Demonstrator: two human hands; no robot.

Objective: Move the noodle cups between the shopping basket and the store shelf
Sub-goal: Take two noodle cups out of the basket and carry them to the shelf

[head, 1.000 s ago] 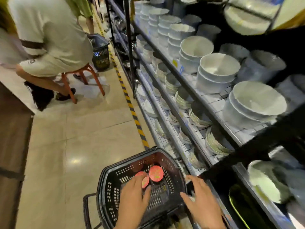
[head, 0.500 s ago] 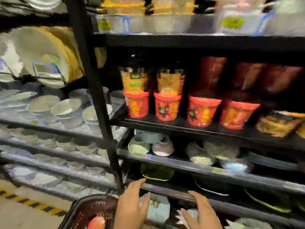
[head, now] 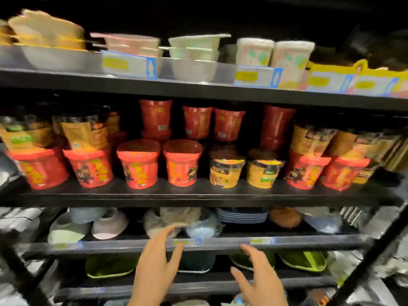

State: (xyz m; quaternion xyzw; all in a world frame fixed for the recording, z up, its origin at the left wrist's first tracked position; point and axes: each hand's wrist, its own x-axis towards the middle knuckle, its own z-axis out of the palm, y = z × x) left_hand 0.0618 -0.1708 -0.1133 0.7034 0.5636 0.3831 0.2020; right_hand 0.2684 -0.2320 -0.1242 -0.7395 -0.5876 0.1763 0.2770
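Observation:
The black store shelf (head: pixel 198 195) fills the view. Its middle board carries a front row of red noodle cups (head: pixel 139 164) and two yellow noodle cups (head: pixel 226 170), with more red and orange-brown cups stacked behind them. My left hand (head: pixel 157 270) is raised in front of the lower shelves, fingers straight and empty. My right hand (head: pixel 258 277) hovers beside it, fingers spread and relaxed, holding nothing. Both hands are well below the noodle cups. The shopping basket is out of view.
The top board (head: pixel 198 89) holds pale bowl-type packs behind price tags. Below the noodle cups sit bowls (head: pixel 109 225), stacked blue plates (head: pixel 241 215) and green dishes (head: pixel 302 260). A slanted black shelf post (head: pixel 375 250) crosses the lower right.
The view has swung from the basket on the floor up and right to the noodle shelf. Both hands lifted away from the basket and stay empty. The basket has dropped out of view.

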